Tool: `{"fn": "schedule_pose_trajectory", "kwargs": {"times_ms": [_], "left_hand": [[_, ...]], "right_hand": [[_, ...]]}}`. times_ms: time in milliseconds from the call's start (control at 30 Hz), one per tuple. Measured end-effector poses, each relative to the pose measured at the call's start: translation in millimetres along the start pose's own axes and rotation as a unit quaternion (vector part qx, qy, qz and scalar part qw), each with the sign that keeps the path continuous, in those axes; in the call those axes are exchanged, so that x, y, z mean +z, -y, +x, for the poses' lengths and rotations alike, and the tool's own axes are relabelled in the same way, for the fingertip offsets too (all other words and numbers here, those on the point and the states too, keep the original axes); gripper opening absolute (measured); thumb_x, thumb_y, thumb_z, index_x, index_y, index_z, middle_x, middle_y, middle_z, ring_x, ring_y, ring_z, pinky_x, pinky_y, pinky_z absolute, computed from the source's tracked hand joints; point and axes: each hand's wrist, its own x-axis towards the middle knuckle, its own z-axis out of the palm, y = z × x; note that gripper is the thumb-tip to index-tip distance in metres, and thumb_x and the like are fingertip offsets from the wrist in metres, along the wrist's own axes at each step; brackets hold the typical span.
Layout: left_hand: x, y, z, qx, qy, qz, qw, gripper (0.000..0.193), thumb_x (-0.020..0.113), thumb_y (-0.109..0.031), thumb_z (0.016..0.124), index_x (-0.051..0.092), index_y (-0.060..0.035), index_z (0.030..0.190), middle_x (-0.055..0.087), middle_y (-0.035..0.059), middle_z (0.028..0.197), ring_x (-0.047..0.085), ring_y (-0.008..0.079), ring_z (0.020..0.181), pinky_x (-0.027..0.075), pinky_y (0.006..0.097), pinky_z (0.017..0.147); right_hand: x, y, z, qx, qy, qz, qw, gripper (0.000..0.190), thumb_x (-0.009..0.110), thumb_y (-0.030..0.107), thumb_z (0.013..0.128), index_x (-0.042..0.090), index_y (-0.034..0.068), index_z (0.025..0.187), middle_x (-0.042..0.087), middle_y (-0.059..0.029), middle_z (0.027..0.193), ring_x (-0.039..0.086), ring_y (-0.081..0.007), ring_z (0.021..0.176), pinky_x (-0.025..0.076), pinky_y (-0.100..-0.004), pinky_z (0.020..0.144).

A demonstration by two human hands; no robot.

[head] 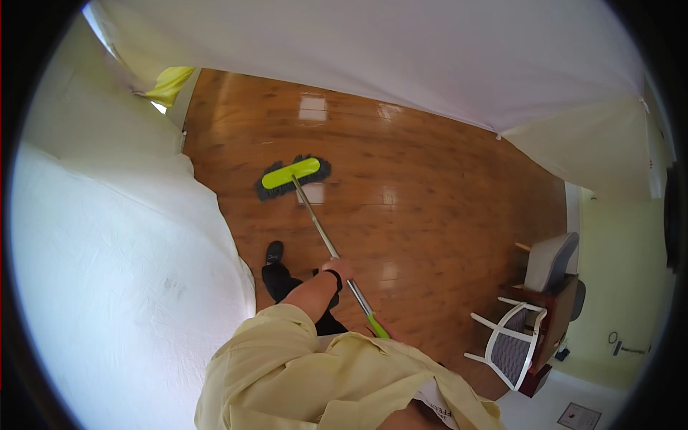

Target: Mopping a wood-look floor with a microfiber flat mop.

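A dust mop with a lime-green head plate [291,173] and dark grey fringe [326,169] rests on the wooden floor ahead of me. Its metal pole [317,219] slants back towards my body. My left hand [338,266], with a black band at the wrist, is wrapped around the middle of the pole. Near my shirt front, the pole ends in a green grip [378,325]. Only a sliver of my right hand [395,336] shows beside that grip; it appears closed around it, and the rest is hidden by my shirt.
White sheeting [134,258] hangs on the left, and more fabric [376,48] spans the far side. At the right, a white-framed chair [513,344] and a grey chair [551,263] stand by a dark wooden table [556,317]. Brown wood flooring [430,215] lies between.
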Motion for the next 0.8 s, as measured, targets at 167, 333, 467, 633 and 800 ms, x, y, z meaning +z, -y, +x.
{"fn": "schedule_pose_trajectory", "kwargs": {"times_ms": [167,333,467,633,800], "left_hand": [[-35.8,26.1,-22.0,-0.022,-0.043,-0.006,0.999,0.033,0.05,-0.028,0.081,0.057,-0.0137,0.11,0.05,0.0093,0.117,0.045,0.0329,0.11,0.047,0.0455,0.077],[11.4,17.3,-23.7,0.102,-0.018,-0.009,0.995,0.031,0.054,-0.029,0.077,0.059,-0.0148,0.103,0.054,0.0069,0.112,0.053,0.0255,0.102,0.046,0.0452,0.076],[167.1,50.3,22.2,0.334,0.006,-0.328,0.884,0.026,0.055,-0.029,0.075,0.057,-0.0069,0.089,0.058,0.0107,0.075,0.057,0.0273,0.068,0.049,0.0351,0.062],[71.7,-6.8,-63.7,0.072,0.202,-0.341,0.915,0.026,0.05,-0.03,0.08,0.056,-0.0055,0.087,0.057,0.0088,0.067,0.058,0.0214,0.057,0.049,0.0317,0.049],[27.4,60.0,-78.5,0.029,-0.02,-0.333,0.942,0.033,0.049,-0.032,0.073,0.06,-0.0029,0.085,0.061,0.0165,0.076,0.061,0.0269,0.062,0.049,0.0331,0.059]], "right_hand": [[11.0,30.8,28.3,-0.019,0.014,-0.078,0.997,0.066,0.057,0.009,0.079,0.024,0.021,0.135,0.051,-0.0126,0.111,0.051,-0.0188,0.089,0.043,-0.028,0.074],[9.1,32.9,18.5,-0.075,-0.004,-0.088,0.993,0.066,0.057,0.01,0.078,0.024,0.02,0.135,0.049,-0.0147,0.114,0.051,-0.0218,0.093,0.042,-0.0286,0.076],[15.2,37.9,-3.8,-0.074,0.07,-0.078,0.992,0.067,0.058,0.01,0.077,0.024,0.021,0.135,0.049,-0.0151,0.113,0.051,-0.0225,0.093,0.042,-0.0289,0.076],[-3.9,8.1,-29.8,-0.056,0.046,-0.018,0.997,0.068,0.058,0.011,0.077,0.024,0.021,0.135,0.049,-0.0157,0.113,0.051,-0.0235,0.094,0.042,-0.0292,0.077],[11.2,37.7,-4.0,-0.128,0.111,-0.084,0.982,0.068,0.059,0.011,0.076,0.024,0.021,0.134,0.05,-0.0163,0.112,0.051,-0.0244,0.095,0.042,-0.0295,0.077]]}}
